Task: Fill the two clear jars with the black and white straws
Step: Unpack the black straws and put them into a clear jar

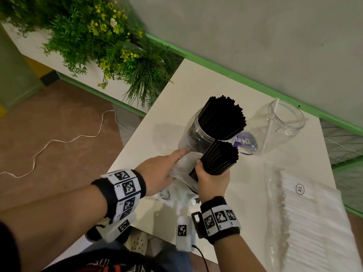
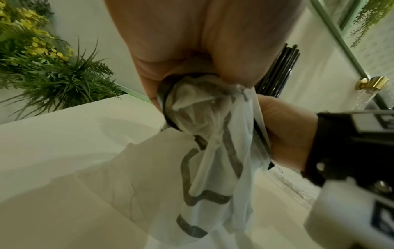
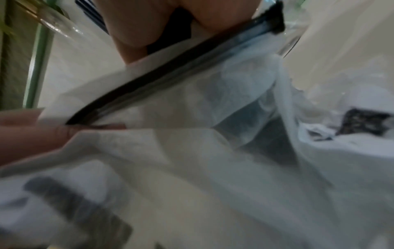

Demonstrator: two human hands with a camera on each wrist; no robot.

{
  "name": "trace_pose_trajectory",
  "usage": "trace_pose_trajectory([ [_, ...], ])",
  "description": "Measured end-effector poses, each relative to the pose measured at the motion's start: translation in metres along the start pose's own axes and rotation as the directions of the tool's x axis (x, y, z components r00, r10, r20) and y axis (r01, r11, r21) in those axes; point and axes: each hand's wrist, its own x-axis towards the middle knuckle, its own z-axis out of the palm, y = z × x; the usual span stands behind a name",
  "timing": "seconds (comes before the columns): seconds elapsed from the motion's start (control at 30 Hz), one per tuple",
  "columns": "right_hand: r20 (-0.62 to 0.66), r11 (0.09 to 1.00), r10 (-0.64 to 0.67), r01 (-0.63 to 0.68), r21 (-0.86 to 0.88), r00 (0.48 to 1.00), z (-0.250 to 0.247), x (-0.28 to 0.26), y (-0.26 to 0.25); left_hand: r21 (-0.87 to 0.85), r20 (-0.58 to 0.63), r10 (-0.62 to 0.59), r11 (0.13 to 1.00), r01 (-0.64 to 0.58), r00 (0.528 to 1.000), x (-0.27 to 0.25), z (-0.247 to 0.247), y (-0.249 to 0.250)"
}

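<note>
My right hand [image 1: 211, 178] grips a bundle of black straws [image 1: 220, 157] and holds it tilted just in front of the left clear jar [image 1: 189, 134]. That jar holds a thick bunch of black straws [image 1: 224, 116] that stick out of its mouth. My left hand [image 1: 172, 163] pinches the crumpled white plastic bag [image 1: 184, 165] at the foot of the bundle, and the left wrist view shows the bag [image 2: 204, 109] bunched between my fingers. The right clear jar [image 1: 279, 126] holds one or two white straws [image 1: 270, 126].
A clear pack of white straws [image 1: 314, 222] lies on the white table [image 1: 161, 118] at the right. A purple label [image 1: 245, 142] shows between the jars. A planter with greenery [image 1: 102, 42] stands at the back left, and a white cord [image 1: 64, 142] trails on the floor.
</note>
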Motion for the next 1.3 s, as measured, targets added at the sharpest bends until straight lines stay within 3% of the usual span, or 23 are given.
trace_pose_trajectory([
  [0.23, -0.023, 0.994, -0.037, 0.039, 0.105, 0.999, -0.021, 0.008, -0.034, -0.064, 0.036, -0.073, 0.995, 0.075, 0.997, -0.008, 0.011, -0.024],
  [0.4, -0.095, 0.972, 0.009, 0.013, 0.235, 0.995, -0.041, 0.023, -0.056, -0.072, 0.003, -0.124, 0.99, 0.124, 0.992, -0.006, 0.014, -0.032],
  [0.53, -0.108, 0.949, -0.015, 0.048, 0.311, 0.994, -0.055, 0.032, -0.074, 0.045, -0.086, -0.127, 0.99, 0.131, 0.988, -0.01, 0.011, -0.03],
  [0.67, -0.023, 0.898, -0.042, 0.048, 0.436, 0.999, -0.066, 0.038, -0.1, 0.056, -0.211, 0.085, 0.996, -0.075, 0.974, -0.023, 0.003, -0.009],
  [0.73, 0.01, 0.883, -0.084, 0.07, 0.465, 0.996, -0.072, 0.042, -0.113, 0.187, -0.228, 0.223, 0.965, -0.182, 0.948, -0.027, 0.009, 0.004],
  [0.83, 0.042, 0.868, -0.122, 0.086, 0.49, 0.992, -0.081, 0.05, -0.127, 0.388, -0.078, 0.332, 0.878, -0.278, 0.94, -0.028, 0.033, 0.016],
  [0.93, 0.068, 0.888, -0.147, 0.101, 0.449, 0.987, -0.09, 0.054, -0.133, 0.429, 0.142, 0.141, 0.883, -0.189, 0.98, -0.018, 0.066, 0.009],
  [1.03, 0.1, 0.905, -0.169, 0.115, 0.409, 0.981, -0.098, 0.058, -0.138, 0.508, 0.243, -0.053, 0.858, -0.081, 0.969, -0.003, 0.09, -0.001],
  [1.2, 0.178, 0.919, -0.218, 0.14, 0.369, 0.96, -0.09, 0.068, -0.164, 0.542, 0.27, -0.137, 0.839, -0.033, 0.953, 0.019, 0.098, -0.002],
  [1.3, 0.22, 0.921, -0.281, 0.198, 0.336, 0.934, -0.071, 0.07, -0.18, 0.429, 0.317, -0.189, 0.902, 0.037, 0.929, 0.028, 0.083, 0.009],
])
